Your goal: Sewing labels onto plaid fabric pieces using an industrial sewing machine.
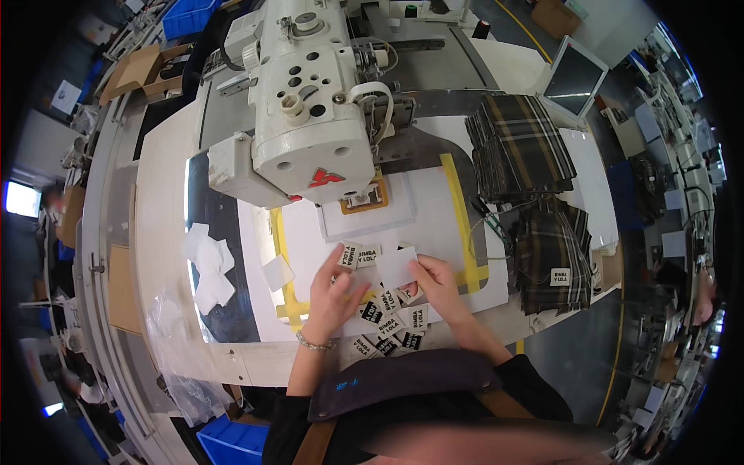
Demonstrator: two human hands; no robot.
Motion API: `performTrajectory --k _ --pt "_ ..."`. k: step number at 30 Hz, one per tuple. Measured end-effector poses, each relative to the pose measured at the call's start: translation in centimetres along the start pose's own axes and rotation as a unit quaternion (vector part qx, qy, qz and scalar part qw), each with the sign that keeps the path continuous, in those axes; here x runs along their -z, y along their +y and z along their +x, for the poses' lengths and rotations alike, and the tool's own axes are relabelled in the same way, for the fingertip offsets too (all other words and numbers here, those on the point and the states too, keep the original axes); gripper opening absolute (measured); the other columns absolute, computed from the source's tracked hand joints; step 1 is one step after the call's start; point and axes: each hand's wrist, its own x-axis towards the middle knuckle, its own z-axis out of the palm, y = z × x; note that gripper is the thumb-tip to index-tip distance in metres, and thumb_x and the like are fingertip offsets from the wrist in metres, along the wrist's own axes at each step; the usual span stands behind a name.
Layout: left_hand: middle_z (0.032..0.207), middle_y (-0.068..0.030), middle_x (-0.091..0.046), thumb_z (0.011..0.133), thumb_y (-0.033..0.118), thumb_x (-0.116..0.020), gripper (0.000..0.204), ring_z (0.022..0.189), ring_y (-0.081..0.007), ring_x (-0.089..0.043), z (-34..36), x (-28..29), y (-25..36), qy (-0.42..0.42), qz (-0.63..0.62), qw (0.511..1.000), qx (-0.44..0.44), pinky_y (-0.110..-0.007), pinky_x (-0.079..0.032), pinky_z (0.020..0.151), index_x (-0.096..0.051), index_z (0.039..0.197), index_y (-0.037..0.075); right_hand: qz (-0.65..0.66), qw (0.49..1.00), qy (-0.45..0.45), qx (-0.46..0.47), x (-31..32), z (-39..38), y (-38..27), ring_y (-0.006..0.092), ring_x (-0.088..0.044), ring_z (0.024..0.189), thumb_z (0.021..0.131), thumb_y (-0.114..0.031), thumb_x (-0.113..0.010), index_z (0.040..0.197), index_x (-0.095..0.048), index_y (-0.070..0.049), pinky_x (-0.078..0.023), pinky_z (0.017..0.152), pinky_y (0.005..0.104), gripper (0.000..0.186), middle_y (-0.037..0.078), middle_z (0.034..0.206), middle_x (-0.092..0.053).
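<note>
My right hand [436, 284] pinches a small blank white square [396, 268] by its right edge, over the near part of the white work sheet. To its left, my left hand [332, 297] has its thumb and fingers apart. A white printed label [349, 256] lies against its fingertips; I see no grip on it. Several white and black printed labels [388, 324] are strewn below and between my hands, some overlapping. Just beyond stands the white sewing machine head [310, 132], above a clear plate [333, 225] with a brown-edged frame [364, 200] under the needle area.
Two stacks of dark plaid fabric [523, 147] stand on the right, with a label on the nearer one. Black-handled snips [490, 217] lie beside them. White scraps [209, 267] are at the left. Yellow tape [461, 209] edges the sheet. A screen [573, 81] stands at the far right.
</note>
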Motion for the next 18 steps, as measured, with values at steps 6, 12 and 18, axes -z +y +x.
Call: performTrajectory --k 6,12,18 --pt "0.12 -0.0037 -0.062 0.07 0.007 -0.066 0.056 0.069 -0.0132 -0.059 3.0 -0.3 1.7 -0.248 0.114 0.95 -0.149 -0.024 -0.049 0.059 -0.058 0.125 0.017 0.059 0.997 0.034 -0.032 0.0 -0.2 0.7 0.006 -0.053 0.057 0.099 -0.019 -0.051 0.09 -0.063 0.001 -0.043 0.053 0.0205 0.025 0.003 0.072 -0.061" --pt "0.098 -0.0031 -0.067 0.066 0.004 -0.063 0.035 0.064 -0.0134 -0.061 4.1 -1.4 -0.1 -0.145 0.055 0.976 -0.152 -0.025 -0.049 0.056 -0.069 0.1 0.006 0.099 0.99 -0.037 -0.091 0.2 0.4 1.3 0.0086 -0.052 0.056 0.1 -0.015 -0.047 0.098 -0.06 0.001 -0.044 0.052 0.0212 0.021 0.003 0.078 -0.061" --pt "0.097 -0.0021 -0.066 0.067 0.008 -0.063 0.029 0.063 -0.0144 -0.061 5.3 -0.6 -2.4 -0.16 0.057 0.978 -0.118 -0.028 -0.05 0.055 -0.067 0.096 0.007 -0.064 0.994 -0.052 0.073 0.0 3.9 -2.8 0.0103 -0.055 0.074 0.088 -0.011 -0.066 0.118 -0.055 -0.003 -0.047 0.067 0.0232 0.033 0.007 0.121 -0.053"
